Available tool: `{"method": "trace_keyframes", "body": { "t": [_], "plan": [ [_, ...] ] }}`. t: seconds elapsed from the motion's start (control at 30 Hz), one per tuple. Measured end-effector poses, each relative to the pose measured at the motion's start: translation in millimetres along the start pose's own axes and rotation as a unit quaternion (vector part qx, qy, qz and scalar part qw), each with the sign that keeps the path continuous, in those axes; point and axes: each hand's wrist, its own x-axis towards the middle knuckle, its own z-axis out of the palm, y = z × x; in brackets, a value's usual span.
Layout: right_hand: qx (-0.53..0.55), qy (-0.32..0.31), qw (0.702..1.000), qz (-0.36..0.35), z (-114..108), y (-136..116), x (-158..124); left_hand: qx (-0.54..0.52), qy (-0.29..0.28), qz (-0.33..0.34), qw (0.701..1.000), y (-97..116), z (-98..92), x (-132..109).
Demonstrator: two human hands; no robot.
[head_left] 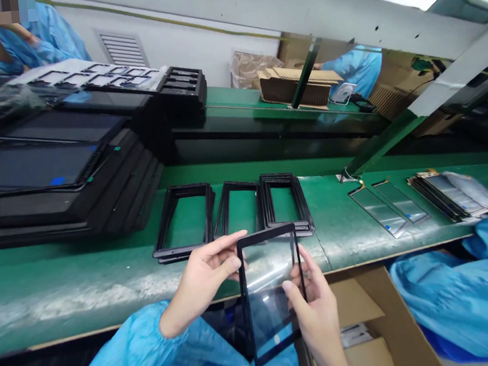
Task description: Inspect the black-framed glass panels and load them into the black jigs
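Observation:
A clear glass panel with a black border point(268, 307) is held up in front of me, tilted, over the bench's front edge. My left hand point(212, 272) pinches its upper left edge between thumb and fingers. Along the right edge my right hand point(314, 308) grips it, the thumb across the front and the fingers behind, partly seen through the glass. Just beyond the panel lie three stacks of black rectangular frames: a left stack point(185, 249), a middle stack point(223, 211) and a right stack point(266, 201).
Black trays point(110, 190) are piled at left with dark screens point(30, 163) on top. Thin glass panels point(378, 211) and a stack of panels point(452, 194) lie at right on the green bench point(119, 281). An open cardboard box point(394, 306) stands below; a co-worker's blue sleeve point(474, 287) is beside it.

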Motion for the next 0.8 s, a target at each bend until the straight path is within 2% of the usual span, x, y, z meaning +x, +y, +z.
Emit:
{"method": "trace_keyframes", "body": {
  "t": [0.17,0.33,0.47,0.57,0.7,0.73,0.8],
  "plan": [
    [-0.010,-0.020,1.000,0.016,-1,-2,2,-0.004,0.006,-0.016,1.000,-1,-0.7,0],
    [-0.012,-0.010,1.000,0.019,2,-7,0,0.009,0.015,-0.026,1.000,-1,0.0,-1],
    [-0.039,-0.005,0.999,0.008,3,-1,0,0.020,0.018,-0.033,0.999,-3,1.6,-1],
    [-0.095,-0.002,0.995,-0.031,1,7,-2,0.034,0.035,-0.027,0.998,-1,4.5,-1],
    [-0.222,0.019,0.961,-0.163,-6,-2,6,0.077,0.063,-0.017,0.995,6,6.2,-2],
    [-0.223,0.023,0.958,-0.180,-8,-9,10,0.093,0.062,-0.014,0.994,8,5.9,-3],
    [-0.166,0.001,0.974,-0.155,-11,-27,22,0.119,0.053,-0.006,0.991,11,4.8,-6]
  ]
}}
